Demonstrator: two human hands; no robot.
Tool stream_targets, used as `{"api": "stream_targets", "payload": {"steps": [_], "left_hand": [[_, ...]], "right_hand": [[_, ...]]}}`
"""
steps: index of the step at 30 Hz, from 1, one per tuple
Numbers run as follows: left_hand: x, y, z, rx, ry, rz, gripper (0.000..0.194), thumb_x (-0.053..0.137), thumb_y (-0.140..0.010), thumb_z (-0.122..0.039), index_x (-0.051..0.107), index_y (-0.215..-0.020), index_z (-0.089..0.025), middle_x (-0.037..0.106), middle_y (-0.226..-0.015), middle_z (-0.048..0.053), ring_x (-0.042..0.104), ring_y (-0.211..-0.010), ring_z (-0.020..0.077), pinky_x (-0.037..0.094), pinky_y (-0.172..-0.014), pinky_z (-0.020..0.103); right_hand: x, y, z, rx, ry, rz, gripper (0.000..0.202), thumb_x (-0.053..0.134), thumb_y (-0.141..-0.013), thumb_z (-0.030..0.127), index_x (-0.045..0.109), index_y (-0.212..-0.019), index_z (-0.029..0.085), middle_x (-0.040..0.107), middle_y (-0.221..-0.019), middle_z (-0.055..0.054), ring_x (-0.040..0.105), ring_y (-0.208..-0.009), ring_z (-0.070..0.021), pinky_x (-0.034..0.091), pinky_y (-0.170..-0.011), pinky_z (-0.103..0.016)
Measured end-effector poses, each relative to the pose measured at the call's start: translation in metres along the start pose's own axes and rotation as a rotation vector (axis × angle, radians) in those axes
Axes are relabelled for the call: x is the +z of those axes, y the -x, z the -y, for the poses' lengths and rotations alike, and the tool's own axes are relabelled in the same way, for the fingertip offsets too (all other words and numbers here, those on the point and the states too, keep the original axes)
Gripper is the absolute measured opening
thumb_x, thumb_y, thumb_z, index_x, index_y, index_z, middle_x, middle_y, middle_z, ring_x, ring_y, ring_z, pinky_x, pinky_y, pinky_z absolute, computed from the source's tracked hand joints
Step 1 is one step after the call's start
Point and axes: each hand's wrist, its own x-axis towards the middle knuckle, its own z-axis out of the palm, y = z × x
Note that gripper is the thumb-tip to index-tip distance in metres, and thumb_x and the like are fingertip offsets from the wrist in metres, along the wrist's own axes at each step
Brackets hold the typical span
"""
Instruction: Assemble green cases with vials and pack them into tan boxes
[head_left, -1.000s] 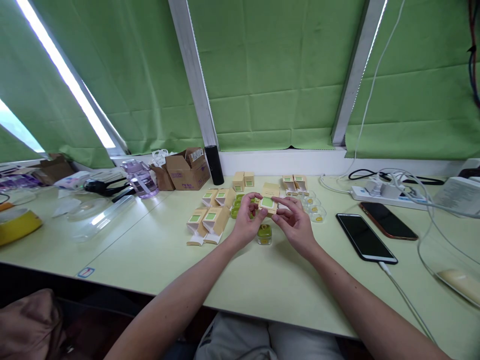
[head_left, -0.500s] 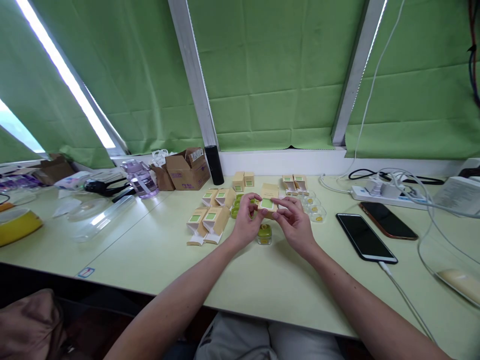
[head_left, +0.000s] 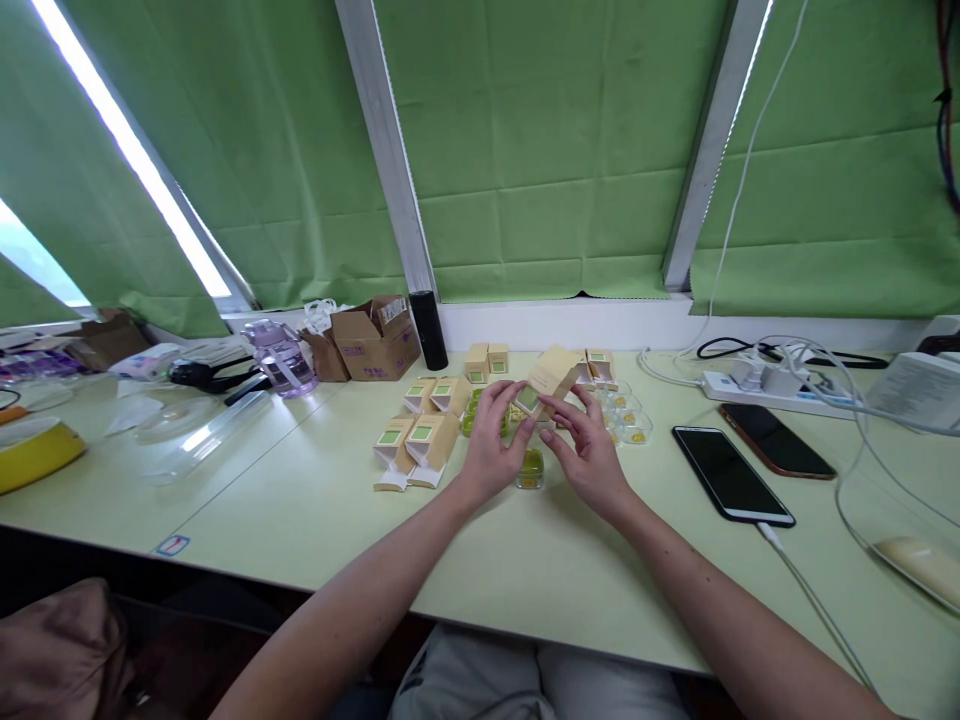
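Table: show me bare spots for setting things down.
Bare: between the clear plastic and the four grouped boxes; between the green jar and near table edge. Crowded: around left hand and right hand; rightward, phones and cables.

Two bare hands, the left hand (head_left: 493,446) and the right hand (head_left: 592,458), hold a tilted tan cardboard box with a green panel (head_left: 555,370) above the pale green tabletop (head_left: 300,510). Just below them stands a small clear jar with a green top (head_left: 530,470). Tan boxes with open white-lined flaps (head_left: 433,443) sit to the left; a black white-edged phone (head_left: 731,472) lies to the right, beside a dark phone with a brown edge (head_left: 776,440).
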Motion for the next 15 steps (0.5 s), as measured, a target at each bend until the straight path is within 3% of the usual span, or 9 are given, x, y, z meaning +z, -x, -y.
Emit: {"api": "stream_targets", "payload": {"steps": [2, 5, 7, 11, 15], "left_hand": [[0.0002, 0.0005, 0.0016, 0.018, -0.021, 0.003, 0.048, 0.057, -0.103, -0.042, 0.054, -0.148, -0.026, 0.052, -0.145, 0.015, 0.049, -0.141, 0.0307, 0.042, -0.119, 0.050], [0.0002, 0.0009, 0.0050, 0.023, -0.058, -0.016, 0.052, 0.057, -0.103, -0.042, 0.051, -0.152, -0.025, 0.050, -0.147, 0.016, 0.047, -0.143, 0.0317, 0.039, -0.122, 0.053], [-0.0002, 0.0004, 0.0070, 0.011, -0.093, -0.040, 0.052, 0.057, -0.103, -0.043, 0.052, -0.151, -0.024, 0.050, -0.147, 0.016, 0.046, -0.143, 0.0327, 0.038, -0.122, 0.054], [-0.0009, -0.0017, 0.0083, -0.053, -0.120, -0.068, 0.044, 0.056, -0.102, -0.047, 0.061, -0.138, -0.021, 0.053, -0.142, 0.017, 0.048, -0.139, 0.0333, 0.040, -0.119, 0.054], [-0.0012, -0.0037, 0.0070, -0.093, -0.107, -0.077, 0.039, 0.056, -0.101, -0.051, 0.066, -0.126, -0.022, 0.059, -0.132, 0.015, 0.051, -0.131, 0.0328, 0.043, -0.114, 0.051]], "right_hand": [[-0.0003, 0.0012, 0.0018, -0.018, 0.056, 0.036, 0.041, 0.065, -0.098, 0.047, 0.069, -0.137, 0.035, 0.041, -0.161, -0.008, 0.028, -0.161, -0.0319, 0.041, -0.125, -0.055], [-0.0004, 0.0042, 0.0045, -0.062, 0.097, 0.082, 0.040, 0.062, -0.100, 0.040, 0.068, -0.139, 0.035, 0.039, -0.167, -0.006, 0.042, -0.154, -0.0311, 0.037, -0.126, -0.056], [-0.0005, 0.0062, 0.0056, -0.095, 0.108, 0.103, 0.044, 0.061, -0.100, 0.035, 0.063, -0.144, 0.036, 0.033, -0.172, -0.005, 0.042, -0.155, -0.0310, 0.035, -0.127, -0.057], [-0.0005, 0.0082, 0.0063, -0.155, 0.094, 0.153, 0.057, 0.056, -0.101, 0.028, 0.046, -0.157, 0.037, 0.035, -0.173, -0.003, 0.029, -0.162, -0.0277, 0.030, -0.130, -0.058], [-0.0004, 0.0081, 0.0065, -0.165, 0.037, 0.153, 0.063, 0.055, -0.102, 0.029, 0.036, -0.161, 0.036, 0.041, -0.169, -0.005, 0.030, -0.161, -0.0260, 0.032, -0.130, -0.058]]}}
